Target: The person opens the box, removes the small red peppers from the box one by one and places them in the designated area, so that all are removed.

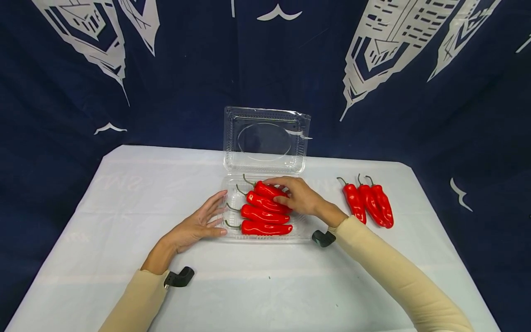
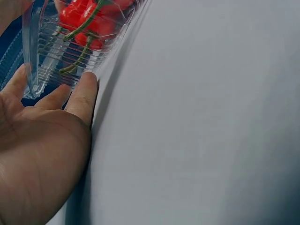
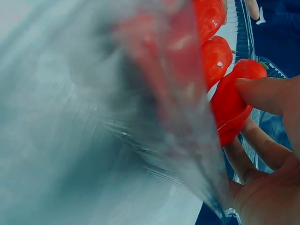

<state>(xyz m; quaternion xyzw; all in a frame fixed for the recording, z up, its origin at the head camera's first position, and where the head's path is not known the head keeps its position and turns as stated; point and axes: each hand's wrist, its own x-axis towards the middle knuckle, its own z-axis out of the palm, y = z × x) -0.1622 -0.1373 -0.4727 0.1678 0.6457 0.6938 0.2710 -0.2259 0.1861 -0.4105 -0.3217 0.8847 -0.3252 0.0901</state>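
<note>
A clear plastic clamshell box [image 1: 302,231] stands on the table with its lid [image 1: 265,165] raised at the back. Inside, several red chili peppers [image 1: 265,228] lie in a column, green stems to the left. My right hand [image 1: 304,196] grips the farthest red pepper [image 1: 261,187] between thumb and fingers; the right wrist view shows the thumb on top of this pepper [image 3: 229,105]. At the box's left side, my left hand [image 1: 195,228] rests its extended fingertips against the wall, as the left wrist view also shows. Part of the gripped pepper is hidden behind the right hand.
Three more red peppers [image 1: 371,203] lie side by side on the white tablecloth [image 1: 269,286], right of the box and beyond the right forearm. A dark blue printed curtain [image 1: 199,83] hangs behind the table. Each wrist wears a small black camera mount [image 1: 179,277].
</note>
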